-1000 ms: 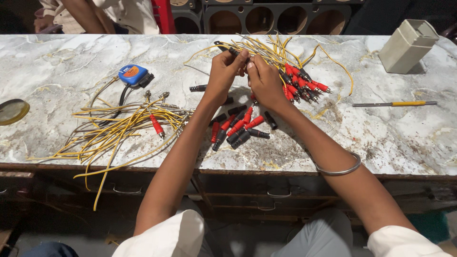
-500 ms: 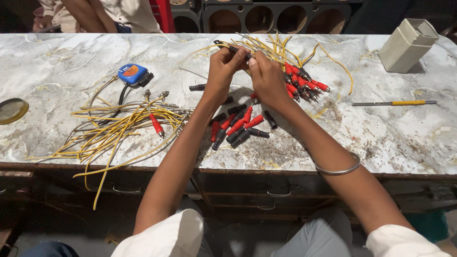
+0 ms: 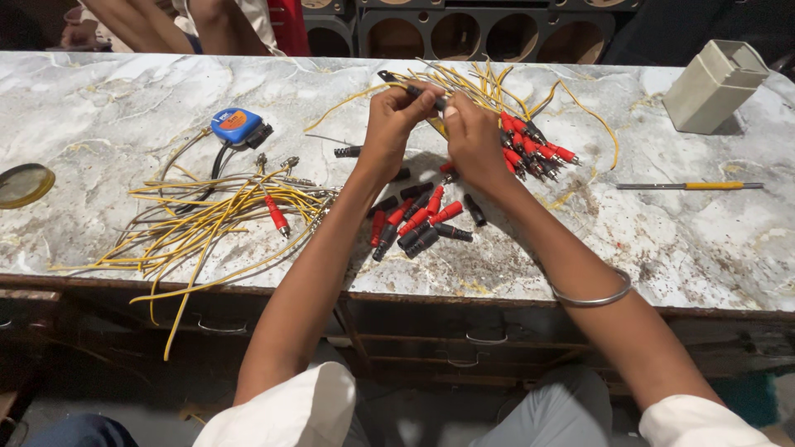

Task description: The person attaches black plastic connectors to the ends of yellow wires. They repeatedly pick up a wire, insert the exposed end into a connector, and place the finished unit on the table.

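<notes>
My left hand and my right hand meet above the marble table, both pinching a small dark plug on the end of a yellow cable. Just right of my hands lies a bunch of yellow cables with red and black plugs. Below my hands sits a loose pile of red and black plug shells. What my fingertips grip is partly hidden.
A tangle of yellow cables spreads over the left, hanging past the front edge. A blue tool lies behind it, a round brass lid far left. A yellow-handled screwdriver and a beige box are at right. Another person sits beyond the table.
My hands have stayed in place over the plug pile, with only small finger movement on the plug. Nothing else on the table has shifted.
</notes>
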`<state>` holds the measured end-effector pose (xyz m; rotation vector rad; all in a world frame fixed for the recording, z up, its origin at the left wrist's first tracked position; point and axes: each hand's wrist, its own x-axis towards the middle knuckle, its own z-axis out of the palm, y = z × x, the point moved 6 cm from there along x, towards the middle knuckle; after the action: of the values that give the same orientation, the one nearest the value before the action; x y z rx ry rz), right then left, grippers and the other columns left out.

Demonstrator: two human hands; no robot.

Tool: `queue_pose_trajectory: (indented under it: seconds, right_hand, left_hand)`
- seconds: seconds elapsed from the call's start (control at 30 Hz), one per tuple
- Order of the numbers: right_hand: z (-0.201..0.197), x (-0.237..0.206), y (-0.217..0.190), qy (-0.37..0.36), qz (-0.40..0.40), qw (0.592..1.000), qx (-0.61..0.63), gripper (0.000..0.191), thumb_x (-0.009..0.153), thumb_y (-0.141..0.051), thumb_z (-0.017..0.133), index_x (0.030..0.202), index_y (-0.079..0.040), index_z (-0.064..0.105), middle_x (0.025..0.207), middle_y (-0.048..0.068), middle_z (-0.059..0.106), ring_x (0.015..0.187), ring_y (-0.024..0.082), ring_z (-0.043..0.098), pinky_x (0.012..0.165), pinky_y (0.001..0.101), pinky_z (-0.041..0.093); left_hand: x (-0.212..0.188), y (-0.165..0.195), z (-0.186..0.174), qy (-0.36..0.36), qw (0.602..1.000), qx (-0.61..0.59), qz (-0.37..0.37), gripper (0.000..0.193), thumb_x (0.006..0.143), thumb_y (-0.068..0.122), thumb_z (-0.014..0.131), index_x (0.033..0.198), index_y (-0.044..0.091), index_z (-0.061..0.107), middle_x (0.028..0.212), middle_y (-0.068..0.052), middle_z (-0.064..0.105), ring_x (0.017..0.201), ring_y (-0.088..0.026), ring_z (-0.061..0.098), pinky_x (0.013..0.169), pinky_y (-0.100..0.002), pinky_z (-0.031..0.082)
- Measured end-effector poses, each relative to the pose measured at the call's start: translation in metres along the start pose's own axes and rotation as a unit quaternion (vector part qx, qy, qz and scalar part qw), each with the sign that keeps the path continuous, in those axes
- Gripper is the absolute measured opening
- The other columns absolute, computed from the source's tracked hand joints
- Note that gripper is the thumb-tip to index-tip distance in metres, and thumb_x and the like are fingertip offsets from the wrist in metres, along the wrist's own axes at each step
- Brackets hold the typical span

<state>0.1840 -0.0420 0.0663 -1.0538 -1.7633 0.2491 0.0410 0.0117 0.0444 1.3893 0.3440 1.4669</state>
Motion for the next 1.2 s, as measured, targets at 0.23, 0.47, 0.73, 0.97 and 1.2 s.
queue_pose_trajectory:
  seconds: [0.23,0.47,0.73,0.97,1.2]
  right_hand:
    - [-0.009,-0.009,-0.022,0.042,-0.147,0.984,-0.09,0.018,0.108,-0.014,0.047,0.1,0.0,0.054,0.079,0.02,0.061,0.072,0.04,0.062,0.065,0.0498,0.044]
    - [0.014,-0.004,0.029,-0.008,0.093,0.976,0.195,0.032,0.111,-0.016,0.045,0.086,0.002,0.047,0.069,0.018,0.047,0.062,0.034,0.045,0.061,0.0484,0.036]
    - [-0.012,-0.012,-0.029,0.062,-0.194,0.97,-0.133,0.018,0.11,-0.015,0.047,0.1,-0.001,0.053,0.081,0.02,0.061,0.071,0.04,0.062,0.063,0.0482,0.044]
    - [0.006,-0.001,0.007,0.01,-0.001,0.999,0.052,0.026,0.108,-0.016,0.045,0.089,0.0,0.053,0.069,0.019,0.054,0.065,0.04,0.056,0.062,0.0484,0.042]
    - [-0.007,-0.015,-0.032,0.054,-0.243,0.956,-0.155,0.023,0.112,-0.019,0.046,0.102,0.001,0.052,0.088,0.02,0.059,0.082,0.04,0.063,0.069,0.0487,0.045]
  left_hand:
    - [0.0,0.002,0.0,0.005,1.0,-0.007,0.003,0.019,0.095,0.015,0.075,0.105,-0.002,0.072,0.1,-0.006,0.073,0.093,-0.013,0.069,0.087,-0.03,0.059]
    - [0.001,-0.003,0.001,0.004,0.999,0.039,0.019,0.017,0.096,0.012,0.075,0.104,-0.003,0.073,0.096,-0.008,0.073,0.09,-0.014,0.068,0.085,-0.03,0.056]
    - [0.0,0.004,0.003,0.004,0.999,0.012,0.038,0.015,0.098,0.013,0.072,0.107,0.001,0.069,0.102,-0.005,0.072,0.094,-0.013,0.068,0.088,-0.03,0.058]
    - [0.001,-0.003,0.002,0.013,0.999,0.027,0.033,0.009,0.098,0.005,0.07,0.104,-0.001,0.07,0.099,-0.007,0.071,0.092,-0.013,0.067,0.087,-0.029,0.056]
    - [0.002,0.003,-0.003,0.035,0.998,0.03,0.04,0.009,0.096,0.003,0.07,0.103,-0.002,0.071,0.092,-0.007,0.072,0.086,-0.013,0.068,0.083,-0.028,0.056]
